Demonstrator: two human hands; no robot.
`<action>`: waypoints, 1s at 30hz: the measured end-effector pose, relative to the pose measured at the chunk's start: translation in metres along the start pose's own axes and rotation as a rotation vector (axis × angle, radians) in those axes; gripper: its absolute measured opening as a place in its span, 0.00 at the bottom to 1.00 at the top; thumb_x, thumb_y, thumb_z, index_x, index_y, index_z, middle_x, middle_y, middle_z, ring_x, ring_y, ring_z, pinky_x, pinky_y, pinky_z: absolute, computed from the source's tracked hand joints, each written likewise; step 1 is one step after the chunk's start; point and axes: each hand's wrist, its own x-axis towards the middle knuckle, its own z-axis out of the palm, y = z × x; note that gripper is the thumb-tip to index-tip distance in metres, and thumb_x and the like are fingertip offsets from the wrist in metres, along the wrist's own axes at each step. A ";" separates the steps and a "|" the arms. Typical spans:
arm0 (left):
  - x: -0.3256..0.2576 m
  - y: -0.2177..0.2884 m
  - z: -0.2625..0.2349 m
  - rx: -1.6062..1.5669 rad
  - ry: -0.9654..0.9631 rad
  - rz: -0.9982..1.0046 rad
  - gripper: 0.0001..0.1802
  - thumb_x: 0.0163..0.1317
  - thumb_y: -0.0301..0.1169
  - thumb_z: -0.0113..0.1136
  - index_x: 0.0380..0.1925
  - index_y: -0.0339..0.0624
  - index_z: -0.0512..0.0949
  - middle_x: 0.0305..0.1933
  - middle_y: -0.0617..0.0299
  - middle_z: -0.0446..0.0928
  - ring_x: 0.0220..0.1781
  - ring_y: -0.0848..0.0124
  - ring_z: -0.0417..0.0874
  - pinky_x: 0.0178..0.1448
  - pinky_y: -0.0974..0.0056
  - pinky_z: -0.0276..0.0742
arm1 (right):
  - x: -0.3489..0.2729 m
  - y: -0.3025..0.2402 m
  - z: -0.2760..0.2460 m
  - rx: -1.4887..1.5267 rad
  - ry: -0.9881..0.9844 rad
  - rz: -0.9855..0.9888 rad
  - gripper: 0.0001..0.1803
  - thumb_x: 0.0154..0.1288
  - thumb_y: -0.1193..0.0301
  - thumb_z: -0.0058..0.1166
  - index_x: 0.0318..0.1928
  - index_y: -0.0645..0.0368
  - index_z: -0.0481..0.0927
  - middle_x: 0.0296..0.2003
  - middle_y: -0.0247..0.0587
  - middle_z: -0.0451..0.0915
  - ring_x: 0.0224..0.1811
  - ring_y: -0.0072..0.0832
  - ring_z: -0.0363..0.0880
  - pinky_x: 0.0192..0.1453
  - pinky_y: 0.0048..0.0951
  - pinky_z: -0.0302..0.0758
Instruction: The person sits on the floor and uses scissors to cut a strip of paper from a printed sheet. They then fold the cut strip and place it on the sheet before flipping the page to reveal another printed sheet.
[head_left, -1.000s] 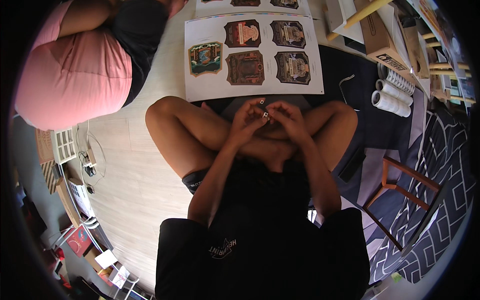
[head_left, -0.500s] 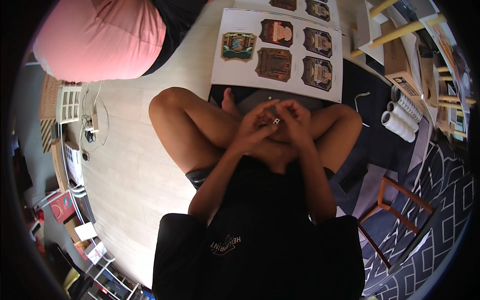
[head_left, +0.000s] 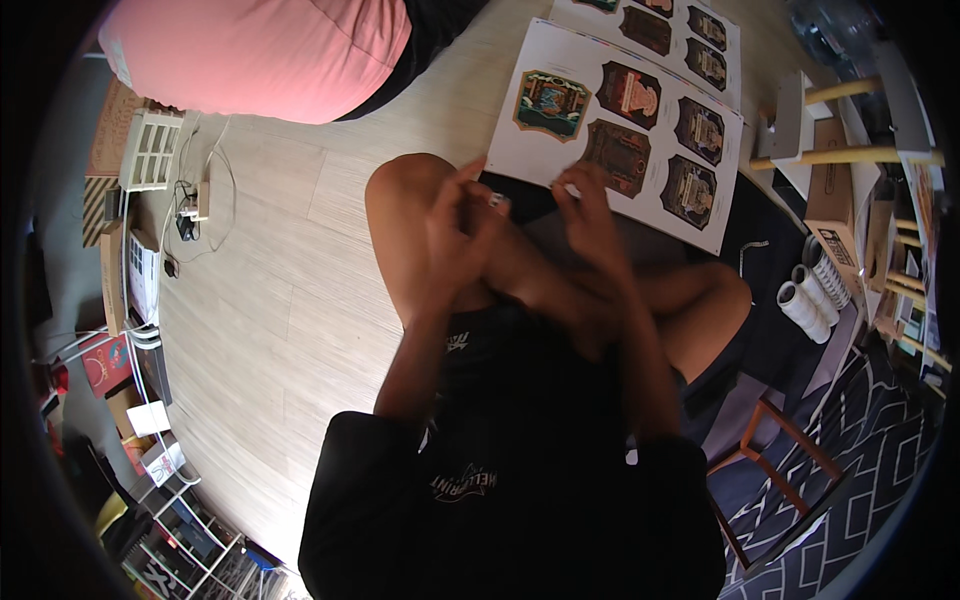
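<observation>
My left hand [head_left: 462, 222], slightly smeared by motion, is over my bent left leg with its fingers curled. A small white piece with dark marks [head_left: 497, 200] sits at its thumb and fingertips. My right hand [head_left: 592, 215] is a little to the right, its fingertips pinched on a small whitish bit [head_left: 572, 190] too small to name. It hovers at the near edge of a white printed sheet [head_left: 510, 150], which bears several dark, ornate, badge-shaped designs. The hands are apart from each other.
Another printed sheet [head_left: 672, 60] lies beyond the first. A person in a pink top [head_left: 260, 60] is at the far left. White rolls [head_left: 805, 305], a cardboard box [head_left: 832, 195] and a wooden frame [head_left: 790, 440] are on the right. Cables [head_left: 205, 215] trail on the left floor.
My hands were close together around the small black-and-white piece; they have separated, the left moving left with it. The view has shifted, so the sheets appear farther right and tilted.
</observation>
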 end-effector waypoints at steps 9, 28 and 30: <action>0.027 -0.037 -0.060 -0.896 0.182 -0.079 0.25 0.63 0.21 0.54 0.61 0.31 0.68 0.37 0.62 0.73 0.41 0.73 0.75 0.53 0.64 0.73 | 0.069 0.041 0.088 -0.425 -0.305 -0.117 0.01 0.66 0.73 0.54 0.37 0.51 0.76 0.66 0.50 0.59 0.77 0.56 0.42 0.71 0.75 0.30; 0.038 -0.048 -0.056 -0.931 0.112 -0.057 0.25 0.61 0.21 0.53 0.60 0.27 0.67 0.40 0.57 0.75 0.41 0.69 0.76 0.50 0.64 0.72 | 0.074 0.029 0.089 -0.610 -0.373 -0.101 0.04 0.67 0.68 0.54 0.40 0.53 0.77 0.64 0.53 0.59 0.76 0.57 0.44 0.68 0.79 0.38; 0.036 -0.048 -0.056 -0.925 0.119 -0.058 0.25 0.61 0.22 0.53 0.60 0.26 0.67 0.40 0.57 0.75 0.41 0.69 0.76 0.50 0.64 0.72 | 0.072 0.029 0.093 -0.659 -0.340 -0.117 0.05 0.66 0.68 0.54 0.40 0.54 0.77 0.63 0.53 0.60 0.76 0.57 0.45 0.68 0.80 0.39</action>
